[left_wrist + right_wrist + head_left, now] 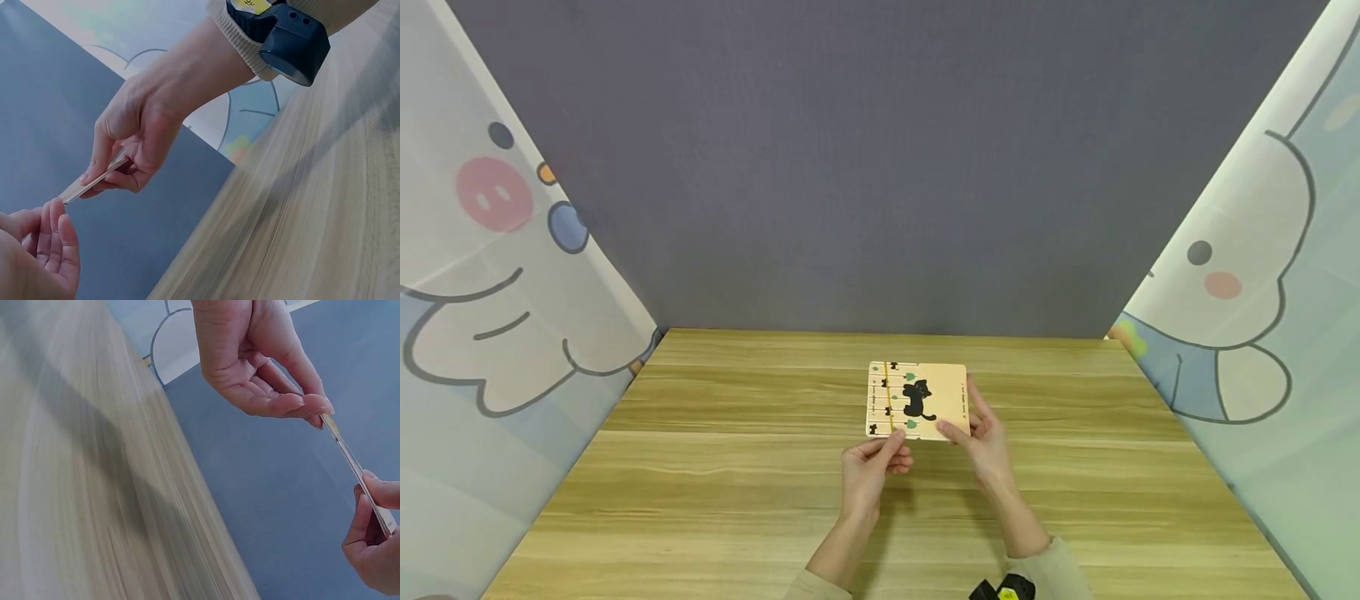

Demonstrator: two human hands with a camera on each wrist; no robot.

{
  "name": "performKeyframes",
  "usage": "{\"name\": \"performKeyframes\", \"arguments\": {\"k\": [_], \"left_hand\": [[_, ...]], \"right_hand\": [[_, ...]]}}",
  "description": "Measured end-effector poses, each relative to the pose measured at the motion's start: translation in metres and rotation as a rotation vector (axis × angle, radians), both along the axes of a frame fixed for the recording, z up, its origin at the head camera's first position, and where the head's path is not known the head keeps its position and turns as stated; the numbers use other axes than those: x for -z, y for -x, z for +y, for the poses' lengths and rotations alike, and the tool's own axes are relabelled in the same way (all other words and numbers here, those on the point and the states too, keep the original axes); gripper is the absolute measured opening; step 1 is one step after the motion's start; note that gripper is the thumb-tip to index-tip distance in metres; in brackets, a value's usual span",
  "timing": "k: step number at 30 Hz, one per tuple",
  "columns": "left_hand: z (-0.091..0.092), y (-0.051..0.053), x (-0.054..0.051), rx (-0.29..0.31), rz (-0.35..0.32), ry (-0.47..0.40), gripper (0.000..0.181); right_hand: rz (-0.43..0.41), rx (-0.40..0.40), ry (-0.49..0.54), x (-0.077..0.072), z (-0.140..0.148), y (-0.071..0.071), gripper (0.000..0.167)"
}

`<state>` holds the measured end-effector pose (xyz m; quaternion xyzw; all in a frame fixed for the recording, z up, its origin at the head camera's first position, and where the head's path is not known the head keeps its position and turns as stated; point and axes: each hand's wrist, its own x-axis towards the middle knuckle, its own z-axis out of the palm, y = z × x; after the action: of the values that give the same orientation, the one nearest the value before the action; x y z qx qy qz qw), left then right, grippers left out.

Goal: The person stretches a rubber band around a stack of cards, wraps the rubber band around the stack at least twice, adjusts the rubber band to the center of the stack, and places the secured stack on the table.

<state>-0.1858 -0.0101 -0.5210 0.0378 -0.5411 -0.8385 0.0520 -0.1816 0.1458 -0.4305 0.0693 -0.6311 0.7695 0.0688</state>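
Note:
A thin cream notebook (951,387) with a black cat picture and a yellow band near its left side is held above the table. My right hand (988,450) grips its lower right corner, thumb on the cover and fingers behind. At the lower left edge, my left hand (865,475) pinches it by the band between thumb and fingers. The left wrist view shows the notebook (94,181) edge-on, with the right hand (140,131) round it. In the right wrist view, the left hand (262,362) pinches one end of the thin notebook (356,465).
The wooden table (737,392) lies under both hands. Behind it stands a dark grey panel (880,167), with cartoon-printed curtains (445,333) at both sides. A black device (1003,590) is strapped on the right wrist.

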Motion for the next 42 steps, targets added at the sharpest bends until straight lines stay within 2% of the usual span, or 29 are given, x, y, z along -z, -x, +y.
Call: {"name": "performKeyframes", "arguments": {"k": [3, 5, 6, 7, 8, 10, 13, 14, 15, 17, 21, 22, 24, 26, 30, 34, 36, 42], "left_hand": [[-0.001, 0.002, 0.003, 0.022, -0.008, 0.023, 0.034], [-0.002, 0.002, 0.002, 0.046, 0.014, 0.048, 0.033], [-0.003, 0.002, 0.002, 0.062, 0.035, 0.065, 0.033], [-0.004, 0.0, 0.0, 0.08, 0.051, 0.082, 0.031], [-0.005, -0.003, -0.002, 0.097, 0.082, 0.092, 0.028], [-0.008, -0.015, -0.023, 0.13, 0.091, 0.11, 0.03], [-0.012, -0.034, -0.059, 0.166, 0.094, 0.127, 0.031], [-0.014, -0.039, -0.071, 0.173, 0.099, 0.13, 0.031], [-0.016, -0.038, -0.068, 0.172, 0.126, 0.139, 0.03], [-0.02, -0.04, -0.078, 0.172, 0.165, 0.164, 0.025], [-0.028, -0.036, -0.089, 0.144, 0.249, 0.276, 0.018], [-0.03, -0.041, -0.107, 0.141, 0.226, 0.31, 0.019], [-0.034, -0.036, -0.112, 0.122, 0.248, 0.381, 0.017], [-0.039, -0.031, -0.119, 0.106, 0.253, 0.436, 0.015], [-0.047, -0.021, -0.137, 0.082, 0.296, 0.514, 0.012], [-0.052, -0.016, -0.157, 0.058, 0.33, 0.579, 0.011], [-0.053, -0.011, -0.162, 0.045, 0.339, 0.614, 0.011], [-0.055, 0.003, -0.17, -0.002, 0.429, 0.717, 0.011]], "right_hand": [[0.096, -0.041, 0.043, 0.024, 0.008, 0.012, 0.083], [0.139, -0.065, 0.064, 0.046, 0.016, 0.025, 0.083], [0.136, -0.054, 0.056, 0.058, 0.02, 0.032, 0.083], [0.117, -0.024, 0.034, 0.057, 0.02, 0.032, 0.085], [0.102, -0.01, 0.034, 0.063, 0.022, 0.035, 0.086], [0.071, 0.016, 0.016, 0.077, 0.026, 0.044, 0.086], [0.037, 0.036, 0.021, 0.081, 0.028, 0.046, 0.088], [0.033, 0.033, 0.019, 0.081, 0.028, 0.045, 0.087], [0.038, 0.027, 0.016, 0.078, 0.028, 0.044, 0.087], [0.071, -0.006, 0.027, 0.074, 0.029, 0.04, 0.085], [0.077, -0.01, -0.004, 0.032, 0.018, 0.014, 0.082], [0.06, -0.003, -0.007, 0.021, 0.015, 0.008, 0.082], [-0.006, 0.026, -0.03, -0.002, 0.008, -0.005, 0.082], [-0.058, 0.031, -0.035, -0.01, 0.006, -0.009, 0.082], [-0.119, 0.03, -0.034, -0.014, 0.005, -0.011, 0.082], [-0.119, 0.027, -0.041, -0.012, 0.006, -0.011, 0.082], [-0.118, 0.025, -0.044, -0.011, 0.007, -0.012, 0.082], [-0.126, 0.022, -0.055, -0.012, 0.007, -0.014, 0.081]]}}
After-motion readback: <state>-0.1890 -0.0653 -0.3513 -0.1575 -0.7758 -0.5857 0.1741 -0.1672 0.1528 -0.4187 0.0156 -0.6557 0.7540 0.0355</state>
